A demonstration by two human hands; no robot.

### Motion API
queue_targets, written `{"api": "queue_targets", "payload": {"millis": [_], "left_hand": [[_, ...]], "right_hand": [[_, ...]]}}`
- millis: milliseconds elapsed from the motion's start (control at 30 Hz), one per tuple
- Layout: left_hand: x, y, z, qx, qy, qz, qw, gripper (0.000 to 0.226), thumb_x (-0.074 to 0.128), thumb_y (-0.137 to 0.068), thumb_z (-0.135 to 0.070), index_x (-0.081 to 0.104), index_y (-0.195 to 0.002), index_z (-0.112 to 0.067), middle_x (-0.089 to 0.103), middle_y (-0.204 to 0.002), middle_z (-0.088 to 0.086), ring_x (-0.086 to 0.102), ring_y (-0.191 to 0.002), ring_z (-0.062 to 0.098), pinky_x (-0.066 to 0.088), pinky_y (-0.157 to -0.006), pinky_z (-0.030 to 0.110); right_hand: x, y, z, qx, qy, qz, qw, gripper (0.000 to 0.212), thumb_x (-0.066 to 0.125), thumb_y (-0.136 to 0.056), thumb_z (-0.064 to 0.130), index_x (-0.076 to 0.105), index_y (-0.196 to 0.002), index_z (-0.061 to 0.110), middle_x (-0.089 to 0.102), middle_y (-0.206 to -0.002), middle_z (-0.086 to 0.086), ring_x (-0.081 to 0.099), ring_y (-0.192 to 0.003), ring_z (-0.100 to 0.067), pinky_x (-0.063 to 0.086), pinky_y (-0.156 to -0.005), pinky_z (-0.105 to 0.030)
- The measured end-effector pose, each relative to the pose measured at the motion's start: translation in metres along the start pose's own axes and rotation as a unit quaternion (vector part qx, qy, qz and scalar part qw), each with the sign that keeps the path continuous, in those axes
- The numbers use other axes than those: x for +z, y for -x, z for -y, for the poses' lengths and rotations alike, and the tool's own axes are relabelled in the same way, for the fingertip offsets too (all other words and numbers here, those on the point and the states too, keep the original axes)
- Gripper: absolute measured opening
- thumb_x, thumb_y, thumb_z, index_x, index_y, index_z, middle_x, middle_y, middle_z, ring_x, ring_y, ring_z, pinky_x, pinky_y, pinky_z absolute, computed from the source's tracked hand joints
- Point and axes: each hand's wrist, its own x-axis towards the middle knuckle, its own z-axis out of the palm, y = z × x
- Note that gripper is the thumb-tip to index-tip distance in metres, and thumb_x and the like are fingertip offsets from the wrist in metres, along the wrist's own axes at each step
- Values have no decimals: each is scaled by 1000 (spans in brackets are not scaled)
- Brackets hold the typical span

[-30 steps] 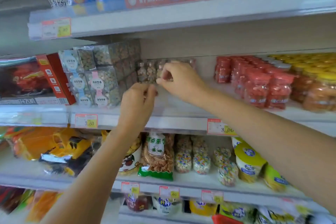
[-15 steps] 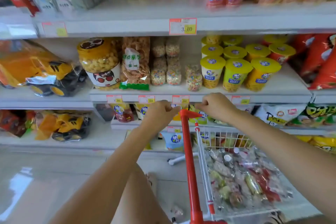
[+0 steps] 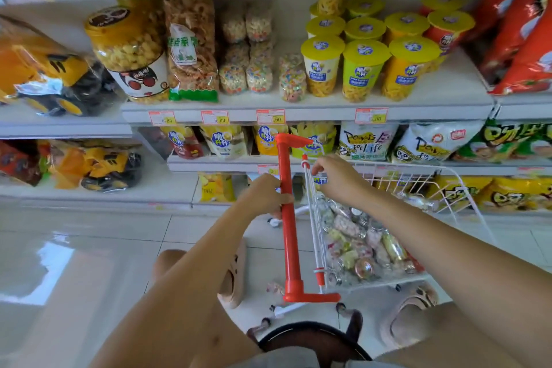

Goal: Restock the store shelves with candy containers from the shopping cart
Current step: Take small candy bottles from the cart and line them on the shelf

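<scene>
A small white wire shopping cart (image 3: 424, 188) with a red handle (image 3: 291, 248) stands on the floor in front of the shelves. It is heaped with several clear candy containers (image 3: 355, 236). My left hand (image 3: 264, 196) grips the red handle near its upper end, thumb across the bar. My right hand (image 3: 337, 179) hovers over the cart's near rim with fingers loosely curled downward, and I see nothing in it. The upper shelf where the candy jars stood is out of view.
The middle shelf (image 3: 298, 107) holds a popcorn jar (image 3: 128, 51), snack bags and yellow-lidded cups (image 3: 364, 69). Bagged toy trucks (image 3: 50, 78) lie at left, chip bags (image 3: 522, 39) at right. A black stool ring (image 3: 313, 334) and my sandals (image 3: 236, 275) are below.
My view dropped from the upper shelf to the cart. Both hands came down from the candy jars; the left now grips the red handle and the right is over the basket.
</scene>
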Motion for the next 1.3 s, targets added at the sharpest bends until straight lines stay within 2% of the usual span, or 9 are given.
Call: {"api": "queue_targets", "payload": {"millis": [267, 433, 533, 733, 900, 1000, 1100, 1233, 1300], "left_hand": [[33, -5, -24, -6, 139, 42, 989, 11, 70, -81, -5, 61, -88, -6, 61, -54, 3, 59, -42, 11, 55, -59, 28], [2, -10, 18, -60, 276, 72, 957, 14, 39, -95, 5, 52, -91, 0, 57, -76, 17, 56, -52, 22, 49, -53, 24], [-26, -25, 76, -170, 344, 2, 924, 25, 29, -97, -6, 43, -76, -5, 42, -70, 12, 41, -54, 18, 33, -50, 22], [-20, -64, 180, -199, 165, -120, 959, 25, 51, -94, -13, 57, -73, -3, 61, -63, 13, 57, -48, 23, 49, -51, 28], [6, -105, 256, -237, 2, -88, 968, 54, 41, -98, -43, 66, -98, 4, 68, -102, 18, 61, -102, 33, 45, -83, 32], [33, -130, 298, -266, -1, -53, 963, 50, 44, -97, -42, 56, -67, -5, 58, -67, 7, 58, -75, 26, 40, -67, 28], [58, -153, 321, -302, 58, -30, 951, 43, 53, -93, -36, 45, -61, -8, 44, -56, 1, 48, -64, 21, 36, -60, 24], [76, -176, 355, -346, 123, -22, 930, 24, 56, -81, -11, 45, -60, -8, 59, -66, 17, 54, -61, 28, 36, -56, 26], [84, -182, 379, -353, 113, -13, 928, 8, 53, -81, -5, 60, -81, -6, 66, -88, 17, 62, -87, 32, 43, -67, 28]], "right_hand": [[-6, -7, 20, -1, -6, -78, 997, 21, 55, -83, -1, 56, -102, 8, 55, -110, -6, 53, -101, -21, 40, -81, -28], [17, -17, 47, -4, -12, -103, 995, 18, 52, -88, 4, 53, -105, 8, 54, -97, -3, 57, -94, -24, 45, -78, -33], [53, -33, 76, 18, 36, -33, 999, 22, 53, -89, 8, 52, -111, 4, 59, -106, -13, 56, -100, -31, 36, -69, -30], [169, -81, 70, 138, 95, 122, 978, 31, 53, -91, 16, 55, -119, 3, 59, -122, -14, 56, -113, -32, 47, -84, -32], [269, -104, 15, 226, 78, 232, 943, 25, 52, -90, 18, 59, -109, 4, 60, -114, -12, 58, -111, -31, 47, -77, -28], [316, -112, -17, 238, 88, 289, 923, 17, 52, -88, 14, 53, -72, 9, 55, -76, -2, 60, -91, -27, 34, -52, -22], [355, -117, -44, 233, 113, 312, 914, 29, 51, -88, 13, 36, -64, 16, 44, -71, 0, 51, -83, -23, 31, -58, -25], [401, -128, -71, 218, 133, 346, 903, 9, 48, -92, 12, 45, -83, 14, 50, -97, -9, 52, -90, -25, 32, -68, -27], [426, -132, -86, 206, 138, 358, 900, 16, 50, -91, 8, 50, -106, 8, 53, -112, -12, 54, -100, -28, 35, -71, -28]]}}
